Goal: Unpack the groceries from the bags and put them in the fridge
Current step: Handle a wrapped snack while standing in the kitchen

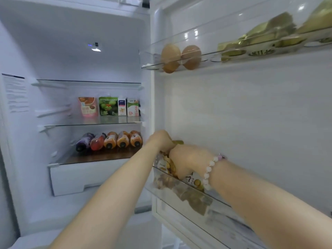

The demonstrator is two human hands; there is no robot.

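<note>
The fridge stands open, its door swung to the right. Both my hands reach into the lower door bin (197,193). My left hand (160,140) grips the top of a snack packet (166,163) printed with nuts or chips. My right hand (186,159), with a bead bracelet on the wrist, holds the same packet from the right side, fingers curled down into the bin. More of the packets show through the bin's clear wall (190,196). The packet's far side is hidden behind my hands.
The upper door rack (156,65) holds two brown eggs (170,56) and gold-green packets (260,35). On the middle shelf stand pouches and small cartons (109,106). Several bottles (111,141) lie on the shelf below, above a white drawer (86,177).
</note>
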